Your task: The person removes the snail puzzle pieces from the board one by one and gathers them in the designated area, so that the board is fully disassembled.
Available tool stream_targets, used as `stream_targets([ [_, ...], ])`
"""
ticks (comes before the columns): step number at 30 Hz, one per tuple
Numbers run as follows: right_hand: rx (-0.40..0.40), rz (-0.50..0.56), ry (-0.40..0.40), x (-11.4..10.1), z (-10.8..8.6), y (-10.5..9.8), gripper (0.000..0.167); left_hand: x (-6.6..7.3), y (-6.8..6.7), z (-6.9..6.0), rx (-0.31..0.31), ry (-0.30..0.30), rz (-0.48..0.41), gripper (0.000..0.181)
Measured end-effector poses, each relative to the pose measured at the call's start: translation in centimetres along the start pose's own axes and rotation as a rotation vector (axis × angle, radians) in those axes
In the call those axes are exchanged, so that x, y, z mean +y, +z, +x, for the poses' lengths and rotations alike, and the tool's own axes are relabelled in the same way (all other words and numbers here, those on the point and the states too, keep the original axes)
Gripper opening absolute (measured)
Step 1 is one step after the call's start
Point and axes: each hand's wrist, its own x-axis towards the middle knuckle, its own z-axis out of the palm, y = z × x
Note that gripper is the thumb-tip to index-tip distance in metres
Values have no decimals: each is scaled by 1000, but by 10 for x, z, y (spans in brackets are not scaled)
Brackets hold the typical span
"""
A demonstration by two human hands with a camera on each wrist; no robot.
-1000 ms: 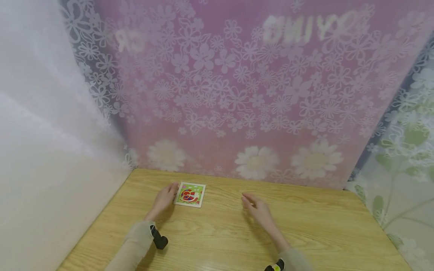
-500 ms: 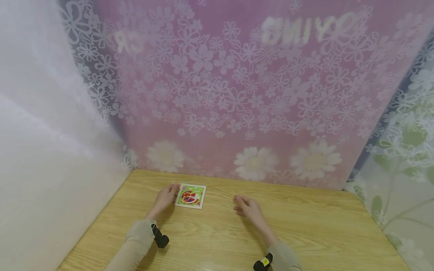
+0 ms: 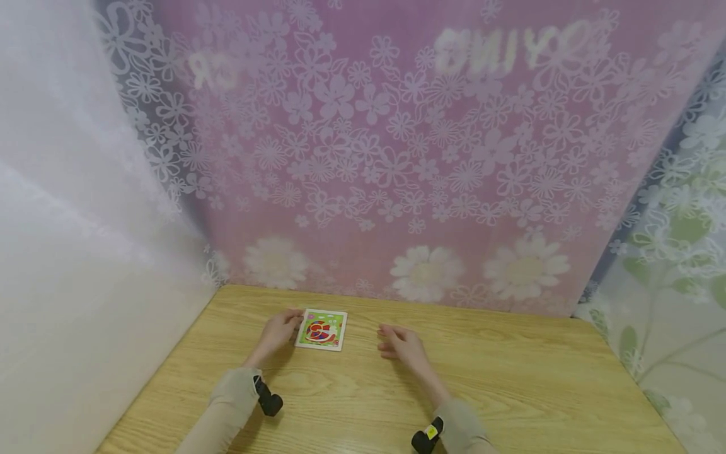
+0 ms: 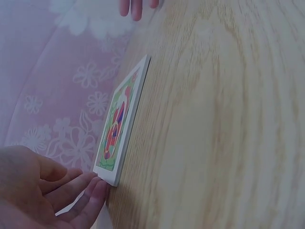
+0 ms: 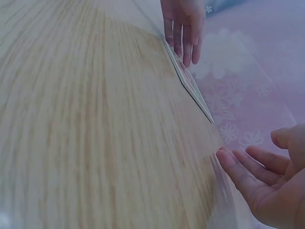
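A square card-like board with a white border and a red and blue snail picture on green lies flat on the wooden table. My left hand is at its left edge, fingertips touching that edge in the left wrist view, where the board appears edge-on. The left fingers are extended and not curled round it. To the board's right, apart from it, my right hand is low over the table with fingers loosely extended, holding nothing. The right wrist view shows this hand with a gap to the board.
The wooden table runs back to a pink and purple floral curtain. A white sheet hangs on the left, and a leaf-patterned one on the right. Black wrist cameras are strapped over both sleeves.
My right hand has moved left, closer to the board. The board and my left hand have shifted very slightly to the right in the head view.
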Motion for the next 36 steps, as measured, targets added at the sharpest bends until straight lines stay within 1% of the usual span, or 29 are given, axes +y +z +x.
stream_targets([
  [5, -26, 32, 3, -2, 4, 8, 45, 0, 3, 1, -19, -2, -46, 37],
  [8, -38, 35, 9, -5, 5, 14, 45, 1, 5, 2, -24, 16, -40, 37],
  [12, -67, 35, 11, -5, 7, 20, 46, 4, 7, 0, -32, 22, -51, 36],
  [17, -103, 63, 28, -5, 8, 27, 45, 8, 12, -3, -63, 21, -92, 36],
  [24, -63, 87, 61, -7, 7, 31, 44, 10, 20, -1, -70, 38, -95, 36],
  [27, -53, 89, 61, -6, 7, 31, 45, 10, 24, 1, -78, 50, -113, 35],
  [32, -55, 95, 77, -5, 7, 31, 44, 12, 27, -1, -72, 14, -161, 35],
  [36, -56, 107, 89, -4, 8, 30, 44, 16, 28, -3, -58, -11, -166, 35],
])
